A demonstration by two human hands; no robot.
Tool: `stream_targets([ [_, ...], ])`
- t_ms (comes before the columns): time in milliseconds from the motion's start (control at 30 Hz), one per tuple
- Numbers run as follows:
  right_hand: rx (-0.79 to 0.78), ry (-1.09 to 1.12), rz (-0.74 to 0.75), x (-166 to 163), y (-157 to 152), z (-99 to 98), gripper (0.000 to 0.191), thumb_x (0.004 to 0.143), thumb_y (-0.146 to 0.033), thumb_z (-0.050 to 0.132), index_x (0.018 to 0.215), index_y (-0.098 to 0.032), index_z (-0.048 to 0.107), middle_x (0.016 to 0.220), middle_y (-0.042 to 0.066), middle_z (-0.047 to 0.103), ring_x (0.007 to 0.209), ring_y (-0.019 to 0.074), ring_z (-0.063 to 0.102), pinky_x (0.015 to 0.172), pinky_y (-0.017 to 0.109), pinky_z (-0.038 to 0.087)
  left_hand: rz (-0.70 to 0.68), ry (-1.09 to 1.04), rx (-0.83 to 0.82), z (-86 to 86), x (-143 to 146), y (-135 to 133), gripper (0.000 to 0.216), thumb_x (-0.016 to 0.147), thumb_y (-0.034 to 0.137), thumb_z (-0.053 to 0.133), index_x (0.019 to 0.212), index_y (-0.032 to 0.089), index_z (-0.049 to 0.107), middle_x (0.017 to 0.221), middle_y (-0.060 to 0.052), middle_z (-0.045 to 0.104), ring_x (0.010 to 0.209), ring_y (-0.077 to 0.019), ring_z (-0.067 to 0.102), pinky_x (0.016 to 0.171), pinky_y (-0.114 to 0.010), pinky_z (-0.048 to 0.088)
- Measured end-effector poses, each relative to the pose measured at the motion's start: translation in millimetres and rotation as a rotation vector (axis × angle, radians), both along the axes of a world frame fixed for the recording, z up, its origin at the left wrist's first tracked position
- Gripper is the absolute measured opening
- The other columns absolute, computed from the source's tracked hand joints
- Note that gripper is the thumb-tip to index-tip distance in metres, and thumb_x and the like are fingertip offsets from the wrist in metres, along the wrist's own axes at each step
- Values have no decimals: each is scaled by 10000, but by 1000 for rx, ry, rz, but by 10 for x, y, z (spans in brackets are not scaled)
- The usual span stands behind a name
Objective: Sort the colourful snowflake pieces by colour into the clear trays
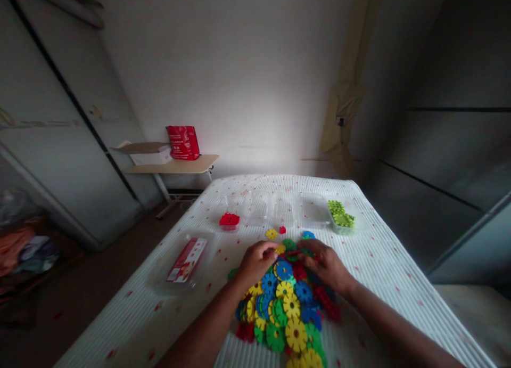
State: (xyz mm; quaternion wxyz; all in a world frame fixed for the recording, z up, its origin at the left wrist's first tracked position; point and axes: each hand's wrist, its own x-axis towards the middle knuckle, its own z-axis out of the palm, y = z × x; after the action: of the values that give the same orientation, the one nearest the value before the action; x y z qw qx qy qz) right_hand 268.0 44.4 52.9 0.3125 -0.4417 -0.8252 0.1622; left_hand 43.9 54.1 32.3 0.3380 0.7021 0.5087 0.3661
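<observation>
A heap of flower-shaped notched plastic discs (284, 289) in yellow, blue, green and red lies on the cloth in front of me. At its far left edge, my left hand (255, 260) has thumb and fingers closed on a yellow notched disc (280, 248). My right hand (326, 264) bends over the far right of the heap with fingers curled in. Green and red discs lie around its fingertips, and what they grip is hidden. Just beyond the hands are a loose yellow disc (271, 234), a small red piece (282, 230) and a blue disc (308, 234).
A clear tray of red pieces (229, 219) stands at the back left, a tray of green discs (341, 214) at the back right. Clear containers (271, 211) sit between them. A labelled plastic lid (187, 260) lies left. A side table (179, 165) holds a red bag (183, 142).
</observation>
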Motion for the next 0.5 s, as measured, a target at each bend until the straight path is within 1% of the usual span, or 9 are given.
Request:
stream_targets([
  [67, 32, -2, -142, 235, -11, -130, 320, 861, -390, 436, 1060, -200, 599, 1059, 84, 630, 978, 211, 580, 837, 353, 476, -15, 5, -29, 40, 51, -8, 312, 713, 215, 548, 1008, 170, 636, 949, -49, 665, 858, -158, 601, 789, -269, 468],
  [100, 40, -13, -176, 333, -19, -200, 318, 858, -394, 443, 1051, -196, 601, 1053, 88, 632, 973, 215, 582, 833, 358, 482, -28, 1, -48, 68, 83, -16, 327, 701, 198, 548, 1015, 161, 634, 929, -52, 664, 836, -157, 601, 773, -269, 469],
  [167, 70, -28, -183, 465, -38, -325, 315, 848, -401, 468, 1036, -189, 606, 1064, 96, 628, 987, 221, 575, 847, 364, 480, -78, -24, -94, 133, 162, -44, 340, 705, 185, 532, 1029, 144, 629, 913, -61, 662, 814, -151, 600, 750, -264, 469],
  [233, 107, -33, -168, 502, -55, -400, 305, 842, -395, 489, 1033, -189, 607, 1080, 99, 621, 1006, 223, 563, 866, 370, 471, -156, -61, -148, 197, 260, -87, 339, 731, 202, 511, 1046, 138, 619, 919, -64, 664, 809, -147, 602, 731, -257, 469],
  [333, 132, -29, -167, 447, -66, -407, 266, 845, -370, 493, 1017, -204, 609, 1052, 84, 632, 975, 215, 570, 850, 371, 474, -314, -95, -201, 256, 403, -134, 317, 772, 237, 486, 1048, 153, 617, 923, -55, 674, 812, -146, 610, 710, -248, 475],
  [367, 132, -27, -167, 424, -65, -392, 252, 846, -362, 492, 1007, -210, 612, 1033, 76, 638, 955, 211, 576, 837, 369, 479, -340, -90, -173, 262, 436, -130, 301, 782, 236, 475, 1031, 160, 625, 928, -49, 675, 818, -145, 611, 716, -247, 477],
  [400, 133, -24, -165, 405, -63, -375, 242, 847, -358, 491, 999, -216, 615, 1019, 70, 643, 941, 208, 581, 828, 366, 481, -334, -68, -117, 264, 457, -111, 283, 788, 225, 464, 1006, 168, 635, 939, -45, 674, 834, -143, 609, 736, -248, 476],
  [433, 134, -19, -163, 393, -61, -360, 235, 848, -355, 489, 992, -220, 618, 1009, 65, 647, 934, 206, 584, 822, 364, 483, -292, -23, -38, 263, 465, -77, 269, 791, 207, 455, 978, 175, 646, 950, -41, 672, 859, -143, 603, 768, -253, 471],
  [500, 137, -10, -165, 388, -56, -345, 237, 853, -353, 481, 993, -223, 620, 1009, 63, 650, 937, 204, 585, 821, 359, 483, -152, 132, 133, 257, 447, 26, 253, 782, 173, 461, 939, 186, 659, 969, -37, 664, 926, -153, 578, 854, -275, 442],
])
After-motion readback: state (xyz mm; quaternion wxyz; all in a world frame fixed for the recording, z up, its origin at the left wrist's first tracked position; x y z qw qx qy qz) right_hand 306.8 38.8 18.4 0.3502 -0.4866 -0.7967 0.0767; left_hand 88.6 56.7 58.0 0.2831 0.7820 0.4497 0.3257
